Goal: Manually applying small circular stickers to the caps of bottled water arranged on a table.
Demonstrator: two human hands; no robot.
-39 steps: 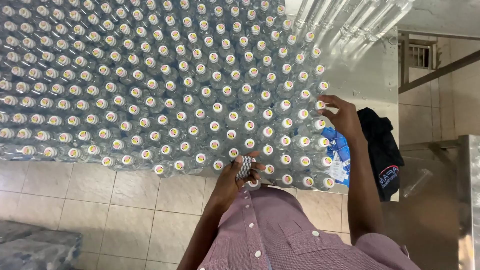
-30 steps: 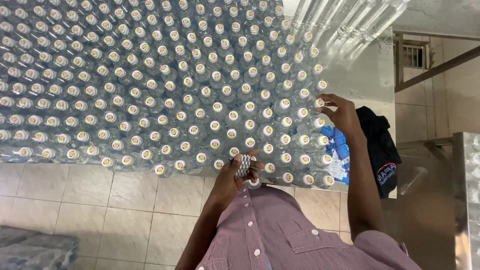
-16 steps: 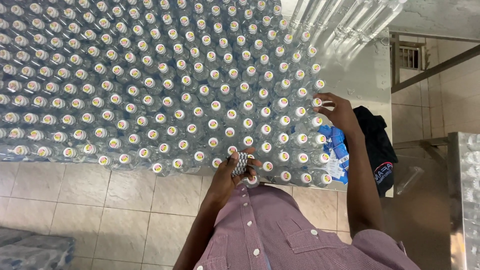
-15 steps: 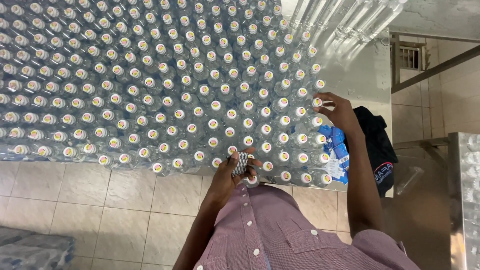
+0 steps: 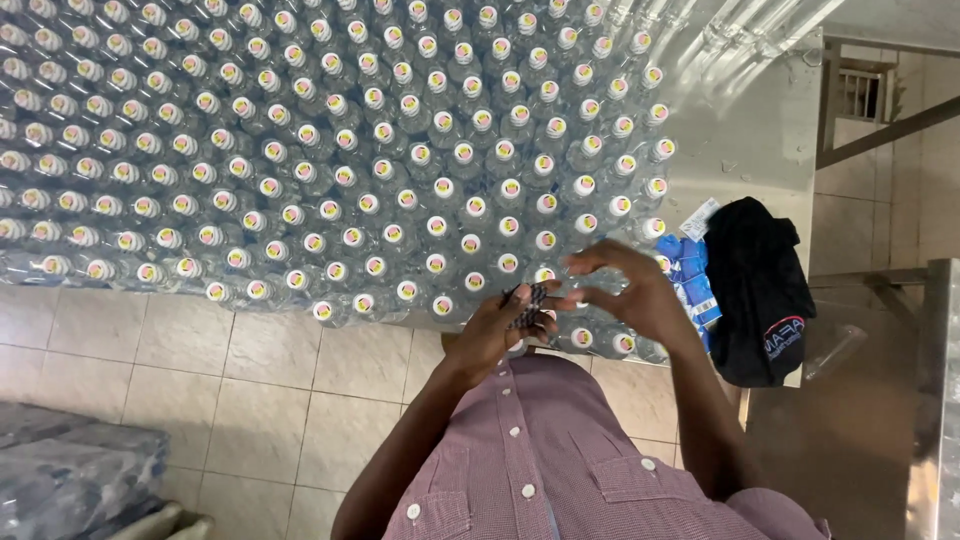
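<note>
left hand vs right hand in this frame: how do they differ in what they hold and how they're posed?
The left hand is closed around a small patterned stack; the right hand holds nothing that shows.
The left hand's fingers curl in a grip; the right hand's fingers are spread and point toward the stack.
The left hand sits at the table's near edge; the right hand hovers over the capped bottles at the corner.
Both are bare and nearly meet.
</note>
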